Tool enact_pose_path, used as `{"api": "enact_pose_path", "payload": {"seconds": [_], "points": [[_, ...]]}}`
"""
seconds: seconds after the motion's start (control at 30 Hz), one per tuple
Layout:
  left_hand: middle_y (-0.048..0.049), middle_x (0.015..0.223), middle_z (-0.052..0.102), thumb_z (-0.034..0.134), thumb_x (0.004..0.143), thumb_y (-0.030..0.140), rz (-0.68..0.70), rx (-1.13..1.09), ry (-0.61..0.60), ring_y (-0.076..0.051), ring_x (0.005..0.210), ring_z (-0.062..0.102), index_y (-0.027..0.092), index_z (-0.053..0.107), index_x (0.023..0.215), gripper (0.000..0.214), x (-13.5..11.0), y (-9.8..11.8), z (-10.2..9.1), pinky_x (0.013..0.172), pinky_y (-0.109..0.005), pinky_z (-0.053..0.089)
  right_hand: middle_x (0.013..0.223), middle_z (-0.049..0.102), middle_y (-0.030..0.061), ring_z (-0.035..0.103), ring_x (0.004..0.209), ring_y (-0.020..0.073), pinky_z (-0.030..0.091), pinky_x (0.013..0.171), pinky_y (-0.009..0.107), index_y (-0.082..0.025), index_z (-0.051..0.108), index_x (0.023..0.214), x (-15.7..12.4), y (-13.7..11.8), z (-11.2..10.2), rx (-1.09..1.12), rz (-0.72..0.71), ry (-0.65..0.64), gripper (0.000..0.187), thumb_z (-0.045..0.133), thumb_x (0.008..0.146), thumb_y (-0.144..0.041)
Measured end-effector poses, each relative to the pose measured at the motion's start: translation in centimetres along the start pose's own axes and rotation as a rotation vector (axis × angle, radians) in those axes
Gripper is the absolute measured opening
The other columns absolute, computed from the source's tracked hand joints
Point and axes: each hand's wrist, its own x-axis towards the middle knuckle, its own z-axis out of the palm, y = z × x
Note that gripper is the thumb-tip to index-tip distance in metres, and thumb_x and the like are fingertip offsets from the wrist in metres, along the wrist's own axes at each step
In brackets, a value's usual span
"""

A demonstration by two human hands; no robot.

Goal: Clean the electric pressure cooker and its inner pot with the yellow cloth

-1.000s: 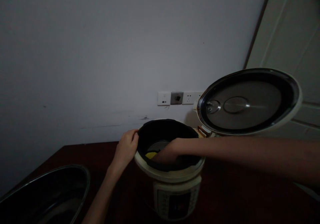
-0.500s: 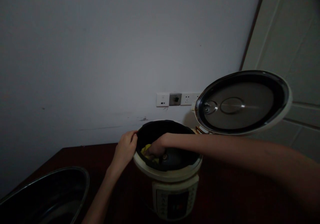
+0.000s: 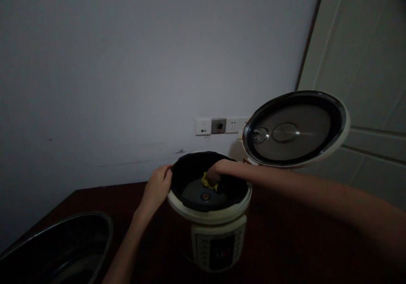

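Note:
An electric pressure cooker (image 3: 209,218) stands on the dark red table with its round lid (image 3: 290,129) swung up to the right. My left hand (image 3: 158,184) grips the cooker's left rim, fingers curled over the edge. Inside the cooker, my right hand (image 3: 214,175) is closed on a yellow cloth (image 3: 207,181) against the far right part of the interior. The fingertips are partly hidden by the cloth and shadow. A round metal button (image 3: 206,196) shows in the middle of the cooker's floor.
At the lower left lies a large dark basin (image 3: 60,250) with a shiny rim. Wall sockets (image 3: 218,125) sit behind the cooker. A pale panelled door (image 3: 358,72) rises at the right, and the table (image 3: 104,197) meets the wall at the back.
My right hand has moved the yellow cloth from the left side of the cooker's inside to the far right, uncovering more of the floor. My left hand stays on the rim.

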Motion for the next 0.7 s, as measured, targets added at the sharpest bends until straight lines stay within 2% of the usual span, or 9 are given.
{"api": "enact_pose_path", "payload": {"seconds": [0.1,0.17,0.3,0.43,0.53,0.6,0.63,0.7], "points": [[-0.0117,0.109,0.064,0.031,0.086,0.029,0.0,0.002,0.005,-0.022,0.104,0.058,0.013,0.061,0.107,0.04,0.0,0.1,0.0,0.094,-0.038,0.041,0.081,0.062,0.0043,0.061,0.076,0.0175,0.05,0.069,0.034,-0.008,0.063,0.091,-2.1,0.1,1.1,-0.017,0.055,-0.073,0.014,0.056,0.083,-0.016],[-0.0115,0.108,0.065,0.031,0.086,0.029,0.0,0.002,0.008,-0.022,0.104,0.058,0.013,0.061,0.107,0.04,-0.1,0.1,0.0,0.094,-0.037,0.041,0.073,0.061,0.003,0.061,0.07,0.0185,0.049,0.064,0.033,-0.007,0.065,0.089,-3.5,-0.1,1.5,0.005,0.039,-0.098,0.015,0.055,0.078,-0.012],[-0.0128,0.11,0.064,0.031,0.086,0.029,-0.008,0.003,0.004,-0.023,0.105,0.057,0.012,0.061,0.108,0.041,-0.1,0.2,0.0,0.094,-0.038,0.041,0.075,0.063,0.0001,0.061,0.07,0.0164,0.048,0.061,0.027,-0.011,0.067,0.097,-5.9,-0.5,1.9,0.091,-0.062,-0.159,0.024,0.056,0.076,-0.011],[-0.0134,0.111,0.063,0.031,0.086,0.03,-0.025,0.0,-0.003,-0.024,0.106,0.056,0.011,0.06,0.109,0.042,-0.1,0.3,0.0,0.094,-0.038,0.041,0.073,0.066,-0.0041,0.062,0.069,0.0125,0.049,0.065,0.023,-0.017,0.069,0.095,-7.3,-0.8,2.2,0.36,-0.171,-0.331,0.03,0.05,0.077,-0.004],[-0.0139,0.111,0.064,0.031,0.086,0.03,-0.028,-0.006,-0.003,-0.024,0.105,0.057,0.011,0.06,0.109,0.042,-0.1,0.4,0.0,0.094,-0.039,0.041,0.074,0.067,-0.0035,0.062,0.066,0.0125,0.049,0.065,0.023,-0.016,0.069,0.095,-7.6,-1.5,2.4,0.562,-0.211,-0.423,0.024,0.054,0.078,-0.008],[-0.0141,0.11,0.064,0.03,0.086,0.03,-0.029,-0.008,-0.004,-0.024,0.105,0.057,0.011,0.06,0.108,0.042,-0.1,0.4,0.0,0.094,-0.04,0.041,0.078,0.069,-0.0018,0.063,0.068,0.0134,0.05,0.065,0.024,-0.015,0.069,0.095,-7.4,-2.3,2.5,0.575,-0.283,-0.373,0.02,0.059,0.077,-0.013],[-0.0141,0.109,0.064,0.03,0.086,0.03,-0.028,-0.01,-0.002,-0.024,0.104,0.057,0.011,0.06,0.108,0.042,-0.1,0.4,0.0,0.093,-0.04,0.041,0.082,0.07,-0.0009,0.064,0.071,0.0138,0.05,0.065,0.024,-0.015,0.069,0.094,-7.1,-2.9,2.5,0.538,-0.325,-0.298,0.02,0.062,0.076,-0.014],[-0.0137,0.108,0.064,0.031,0.086,0.03,-0.024,-0.015,0.003,-0.024,0.104,0.057,0.012,0.06,0.107,0.041,-0.1,0.4,0.0,0.093,-0.04,0.041,0.089,0.07,-0.0006,0.064,0.077,0.0137,0.05,0.067,0.023,-0.016,0.069,0.095,-6.3,-4.0,2.4,0.386,-0.333,-0.024,0.022,0.064,0.074,-0.013]]}}
